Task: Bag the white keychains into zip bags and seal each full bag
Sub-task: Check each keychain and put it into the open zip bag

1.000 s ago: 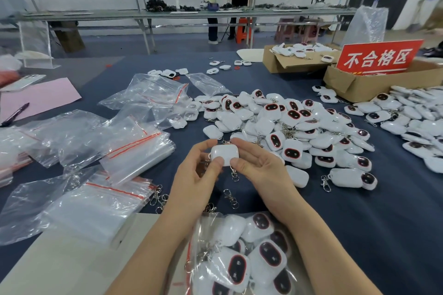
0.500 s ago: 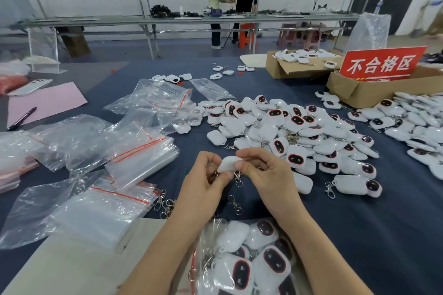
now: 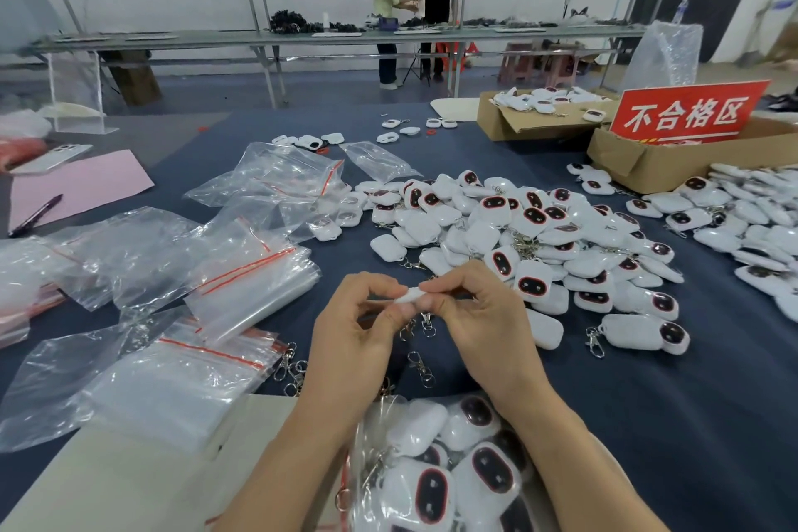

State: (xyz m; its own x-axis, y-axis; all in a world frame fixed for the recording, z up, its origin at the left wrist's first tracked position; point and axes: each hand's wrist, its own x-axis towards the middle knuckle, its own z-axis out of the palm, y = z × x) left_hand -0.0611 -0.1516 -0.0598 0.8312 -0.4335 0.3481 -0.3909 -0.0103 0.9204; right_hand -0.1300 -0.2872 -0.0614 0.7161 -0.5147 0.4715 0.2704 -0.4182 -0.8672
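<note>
My left hand [image 3: 362, 337] and my right hand [image 3: 479, 315] pinch one white keychain [image 3: 412, 295] between their fingertips, seen edge-on, its metal clasp [image 3: 425, 322] dangling below. Under my wrists lies an open zip bag [image 3: 436, 475] holding several white keychains with dark oval faces. A big pile of loose keychains [image 3: 518, 238] spreads across the blue cloth ahead and to the right. Empty zip bags with red seal strips [image 3: 242, 281] lie stacked to the left.
Loose metal clasps [image 3: 293, 371] lie beside the bag stack. Two cardboard boxes [image 3: 656, 164] and a red sign [image 3: 686, 112] stand at the back right. A pink sheet [image 3: 82, 186] and a pen [image 3: 36, 214] lie far left. Two people stand at a distant bench [image 3: 414, 9].
The keychain has been turned from flat-on to edge-on between my fingers, and both hands have closed tighter around it. The view has tilted slightly.
</note>
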